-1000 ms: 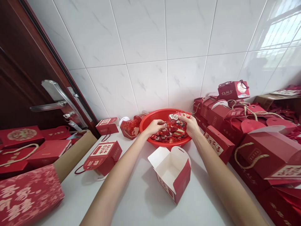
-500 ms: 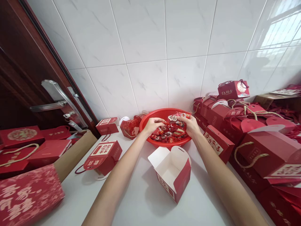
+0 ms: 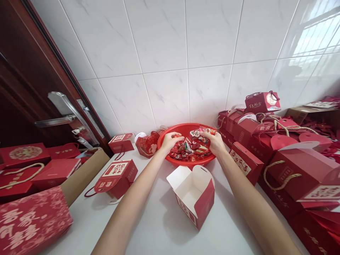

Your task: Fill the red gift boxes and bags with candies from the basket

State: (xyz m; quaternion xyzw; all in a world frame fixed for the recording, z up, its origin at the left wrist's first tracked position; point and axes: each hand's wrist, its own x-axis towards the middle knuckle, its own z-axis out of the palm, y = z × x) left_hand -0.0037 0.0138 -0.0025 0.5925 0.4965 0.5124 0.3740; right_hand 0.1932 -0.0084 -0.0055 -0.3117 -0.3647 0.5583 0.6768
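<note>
Wrapped candies [image 3: 190, 148] in red, white and green packets lie in a red plastic basket [image 3: 191, 164] against the wall. My left hand [image 3: 169, 142] is over the basket's left side, thumb and fingers curled together; a bit of red shows by the fingertips, too small to name. On the right side, my right hand [image 3: 217, 142] pinches red candy packets [image 3: 206, 131], one with white lettering. Between my forearms, in front of the basket, stands an open red gift box [image 3: 195, 198], its white inside bare and its flaps raised.
Closed red gift boxes [image 3: 117, 177] stand left of the basket. More are stacked on the right [image 3: 305, 170], with rope handles sticking out. A carton [image 3: 85, 173] of red boxes sits at the left by a wooden door [image 3: 23, 88] with a metal handle.
My left hand has drawn slightly up and left, uncovering a green-and-white packet in the basket. My right hand keeps its pinch on the packets, almost unmoved. The open box stays put.
</note>
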